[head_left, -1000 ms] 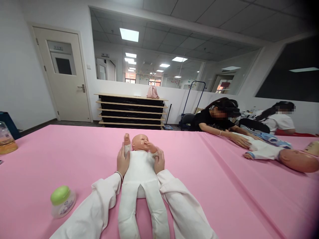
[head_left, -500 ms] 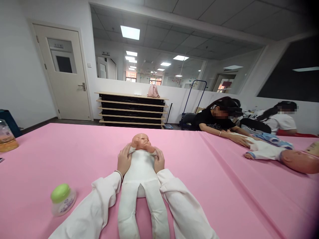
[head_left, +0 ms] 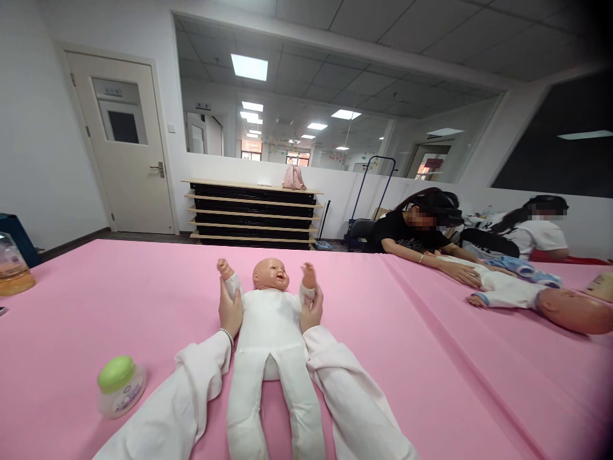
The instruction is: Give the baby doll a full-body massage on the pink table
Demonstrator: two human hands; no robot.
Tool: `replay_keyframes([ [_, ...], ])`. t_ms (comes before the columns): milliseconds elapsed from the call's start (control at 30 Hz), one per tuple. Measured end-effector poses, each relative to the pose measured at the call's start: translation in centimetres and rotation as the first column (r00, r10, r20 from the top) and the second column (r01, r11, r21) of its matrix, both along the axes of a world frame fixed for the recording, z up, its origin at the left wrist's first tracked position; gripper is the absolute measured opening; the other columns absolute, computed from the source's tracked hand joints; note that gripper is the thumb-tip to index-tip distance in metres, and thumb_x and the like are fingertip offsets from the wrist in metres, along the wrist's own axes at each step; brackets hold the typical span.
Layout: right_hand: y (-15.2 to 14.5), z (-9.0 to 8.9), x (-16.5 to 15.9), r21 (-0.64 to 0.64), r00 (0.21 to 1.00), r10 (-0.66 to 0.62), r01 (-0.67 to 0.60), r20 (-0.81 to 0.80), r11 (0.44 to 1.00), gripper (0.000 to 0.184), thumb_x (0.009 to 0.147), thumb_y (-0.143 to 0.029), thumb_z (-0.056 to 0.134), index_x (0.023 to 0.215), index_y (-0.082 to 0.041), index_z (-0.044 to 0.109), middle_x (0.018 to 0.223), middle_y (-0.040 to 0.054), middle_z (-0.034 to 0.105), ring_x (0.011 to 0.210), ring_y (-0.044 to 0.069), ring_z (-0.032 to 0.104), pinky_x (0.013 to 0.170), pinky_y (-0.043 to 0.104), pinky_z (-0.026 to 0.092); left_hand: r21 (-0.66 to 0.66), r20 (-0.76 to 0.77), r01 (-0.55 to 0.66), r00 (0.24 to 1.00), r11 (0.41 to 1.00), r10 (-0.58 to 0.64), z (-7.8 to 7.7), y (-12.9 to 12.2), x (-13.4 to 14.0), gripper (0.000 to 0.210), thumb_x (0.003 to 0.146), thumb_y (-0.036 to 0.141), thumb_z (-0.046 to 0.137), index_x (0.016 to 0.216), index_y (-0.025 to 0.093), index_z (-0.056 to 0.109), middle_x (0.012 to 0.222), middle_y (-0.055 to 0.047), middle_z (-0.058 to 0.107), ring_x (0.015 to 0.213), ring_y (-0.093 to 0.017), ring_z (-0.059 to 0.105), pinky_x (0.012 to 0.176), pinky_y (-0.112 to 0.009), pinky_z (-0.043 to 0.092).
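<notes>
A baby doll [head_left: 271, 319] with a white cloth body lies face up in front of me, its head away from me and its legs toward me. My left hand [head_left: 230, 311] is closed round the doll's arm on the left, with the small plastic fist [head_left: 223, 268] sticking up above it. On the other side my right hand [head_left: 313, 309] grips the other arm, whose plastic hand [head_left: 309, 275] also points up and is slightly blurred. Both doll arms are spread out beside the head, and the face is uncovered.
A cream jar [head_left: 121, 386] with a green lid stands left of my left sleeve on the pink table cover [head_left: 407, 358]. At the far left is a bottle [head_left: 14, 268] of amber liquid. To the right, a person [head_left: 416, 223] handles another doll [head_left: 522, 291].
Both doll arms have moved from folded across the chin and chest to spread outward and raised at the sides. My hands went with them, slightly apart.
</notes>
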State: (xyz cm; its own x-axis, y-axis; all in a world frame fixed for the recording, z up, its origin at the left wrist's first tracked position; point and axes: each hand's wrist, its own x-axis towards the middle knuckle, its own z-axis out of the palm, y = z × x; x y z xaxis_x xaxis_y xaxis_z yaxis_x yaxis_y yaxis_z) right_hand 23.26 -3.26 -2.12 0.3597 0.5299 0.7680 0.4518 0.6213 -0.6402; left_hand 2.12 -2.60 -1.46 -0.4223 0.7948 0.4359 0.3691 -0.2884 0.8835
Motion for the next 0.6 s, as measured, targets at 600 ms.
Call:
replay_keyframes([
  [600, -0.5, 0.4, -1.1, -0.053, 0.892, 0.235, -0.233, 0.387, 0.971, 0.035, 0.079, -0.010, 0.039, 0.100, -0.024, 0.063, 0.109, 0.0059, 0.058, 0.104, 0.020, 0.050, 0.091, 0.040, 0.038, 0.093, -0.649, 0.229, 0.752, 0.969, -0.116, 1.0, -1.0, 0.9, 0.047, 0.080, 0.011, 0.039, 0.123, 0.030, 0.045, 0.129, -0.002, 0.046, 0.110, -0.023, 0.044, 0.089, -0.040, 0.037],
])
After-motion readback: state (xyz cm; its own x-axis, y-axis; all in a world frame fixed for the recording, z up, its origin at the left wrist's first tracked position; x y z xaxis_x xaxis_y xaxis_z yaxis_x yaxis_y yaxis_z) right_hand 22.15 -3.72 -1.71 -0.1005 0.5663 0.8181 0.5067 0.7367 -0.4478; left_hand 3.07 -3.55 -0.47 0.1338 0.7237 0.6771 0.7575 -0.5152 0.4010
